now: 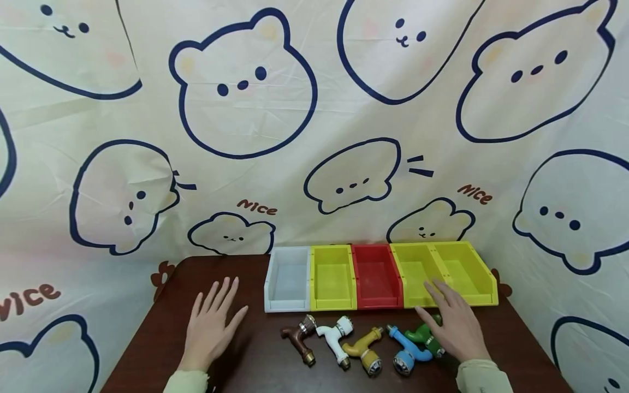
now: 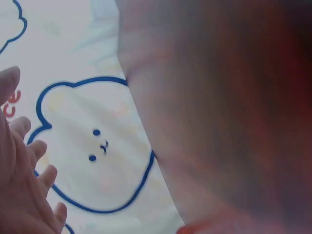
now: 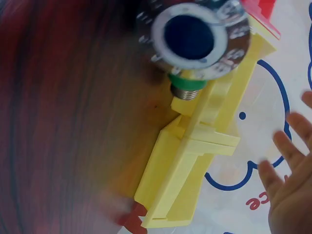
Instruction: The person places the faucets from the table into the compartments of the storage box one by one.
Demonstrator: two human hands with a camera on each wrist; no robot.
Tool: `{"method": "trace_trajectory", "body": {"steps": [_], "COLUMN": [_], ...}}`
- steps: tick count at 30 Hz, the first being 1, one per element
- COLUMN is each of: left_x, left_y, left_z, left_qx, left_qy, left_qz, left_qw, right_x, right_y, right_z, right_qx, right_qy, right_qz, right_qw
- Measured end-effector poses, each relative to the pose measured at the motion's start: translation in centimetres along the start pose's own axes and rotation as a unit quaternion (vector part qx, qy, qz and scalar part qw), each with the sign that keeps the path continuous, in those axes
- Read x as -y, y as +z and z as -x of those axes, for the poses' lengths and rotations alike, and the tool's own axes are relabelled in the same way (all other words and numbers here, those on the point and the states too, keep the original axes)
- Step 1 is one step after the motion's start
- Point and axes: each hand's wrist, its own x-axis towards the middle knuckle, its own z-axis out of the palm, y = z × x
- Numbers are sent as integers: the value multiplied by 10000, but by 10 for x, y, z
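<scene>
brown tap [image 1: 297, 337], white tap [image 1: 335, 339] lying knob-end away; yellow tap [image 1: 362, 349], blue tap [image 1: 408, 349] knob-end near; green tap [image 1: 423, 335] just beside blue, partly hidden by right hand [image 1: 457, 323]

A bear-print cloth [image 1: 329, 123] hangs behind a dark brown table [image 1: 260, 360].

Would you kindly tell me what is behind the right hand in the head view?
Parts of the green faucet, the two rightmost yellow bins and the table show around the right hand; whatever the hand covers of them cannot be seen.
</scene>
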Motion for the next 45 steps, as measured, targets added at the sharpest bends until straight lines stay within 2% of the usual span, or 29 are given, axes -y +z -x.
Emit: {"method": "trace_trajectory", "body": {"steps": [4,8,11,15,21,23,25,31,35,45], "left_x": [-6,-13,-17,-24,-37,-42,-46,-54,-57,-58], "left_y": [5,17,28,39,49,54,60,76,77,74], "left_z": [-26,-51,-67,-85,-107,-112,-114,-111,-109,-108], "left_qx": [73,472,819,1266,1813,1919,1917,1513,1423,1444], "left_qy": [157,202,125,-97,-639,-753,-774,-668,-738,-742], "left_qz": [233,550,865,1366,2060,2158,2164,1659,1718,1786], "left_qw": [9996,9972,9928,9825,9595,9544,9542,9722,9720,9704], "right_x": [-1,-5,-11,-14,-9,-9,-9,-9,-9,-10], "right_y": [1,5,10,13,14,15,17,21,21,25], "right_z": [3,8,11,13,12,12,11,9,8,9], "right_qx": [614,1089,1256,1454,1802,1868,1907,2073,2196,2121], "right_qy": [-25,-145,-156,-32,200,244,267,235,226,198], "right_qz": [-19,-27,-43,-42,-170,-238,-251,-217,-172,-172], "right_qw": [9981,9939,9919,9894,9833,9818,9810,9778,9752,9769]}}
